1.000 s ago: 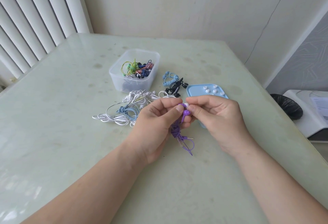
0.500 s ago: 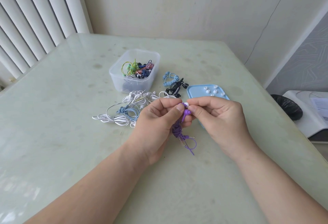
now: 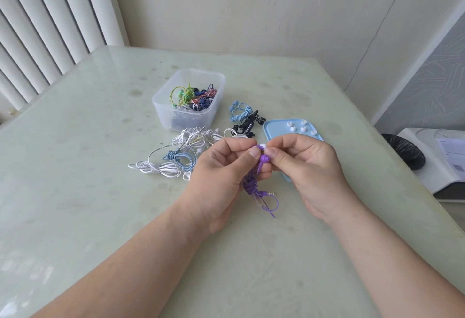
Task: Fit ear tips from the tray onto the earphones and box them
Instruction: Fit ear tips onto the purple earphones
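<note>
Above the desk, the left hand pinches one bud of the purple earphones. Their bundled cord hangs below the palm, partly hidden by the fingers. The right hand pinches a white ear tip at that bud's nozzle; whether it is fully seated cannot be told. This hand covers the near half of the blue tray, where loose tips lie. Beyond sits the clear box, its tangled contents hard to separate.
</note>
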The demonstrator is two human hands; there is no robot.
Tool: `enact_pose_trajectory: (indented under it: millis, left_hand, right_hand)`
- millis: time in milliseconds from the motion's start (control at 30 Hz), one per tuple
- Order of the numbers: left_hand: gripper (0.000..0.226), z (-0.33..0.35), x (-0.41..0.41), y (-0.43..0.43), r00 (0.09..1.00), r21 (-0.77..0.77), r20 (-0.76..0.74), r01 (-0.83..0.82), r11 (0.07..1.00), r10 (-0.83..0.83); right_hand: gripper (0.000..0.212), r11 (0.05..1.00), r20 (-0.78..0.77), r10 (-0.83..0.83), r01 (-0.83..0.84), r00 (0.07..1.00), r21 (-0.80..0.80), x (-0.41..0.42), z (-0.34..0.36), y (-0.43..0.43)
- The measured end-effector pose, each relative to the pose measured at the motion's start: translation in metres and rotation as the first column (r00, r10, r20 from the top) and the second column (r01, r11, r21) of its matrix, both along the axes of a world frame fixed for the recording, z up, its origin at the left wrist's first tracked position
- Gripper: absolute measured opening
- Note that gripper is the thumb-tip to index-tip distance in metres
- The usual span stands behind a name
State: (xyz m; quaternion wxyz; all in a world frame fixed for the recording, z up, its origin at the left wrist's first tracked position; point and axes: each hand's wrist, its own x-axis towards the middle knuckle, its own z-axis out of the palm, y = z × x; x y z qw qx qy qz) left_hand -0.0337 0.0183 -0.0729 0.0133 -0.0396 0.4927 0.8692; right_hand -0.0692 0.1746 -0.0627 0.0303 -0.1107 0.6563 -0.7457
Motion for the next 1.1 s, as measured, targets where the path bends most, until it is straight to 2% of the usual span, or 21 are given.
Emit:
enact_pose_trajectory:
  millis: [300,533,867,1100]
  left_hand:
    - [0.012,-0.0013,-0.0003,0.0014,1.000,-0.019,0.001,-0.007,1.000,0.007]
    - [0.010,-0.0022,0.0000,0.0021,1.000,-0.035,-0.008,-0.022,0.999,0.021]
    - [0.022,-0.0037,-0.0026,0.0023,0.998,0.014,-0.001,-0.060,0.998,0.060]
    - [0.019,-0.0021,-0.0020,0.0017,0.998,0.036,-0.007,-0.058,0.998,0.058]
  right_hand:
    - [0.009,0.985,-0.128,0.063,-0.041,0.990,0.168,-0.0008,-0.0046,0.0017]
    - [0.012,0.978,-0.142,0.085,-0.055,0.986,0.199,-0.0002,-0.0059,0.0023]
    - [0.016,0.994,-0.108,-0.023,0.034,0.994,0.100,0.0030,-0.0048,-0.0006]
    - [0.017,0.996,-0.127,-0.022,0.032,0.992,0.079,0.0068,-0.0013,-0.0012]
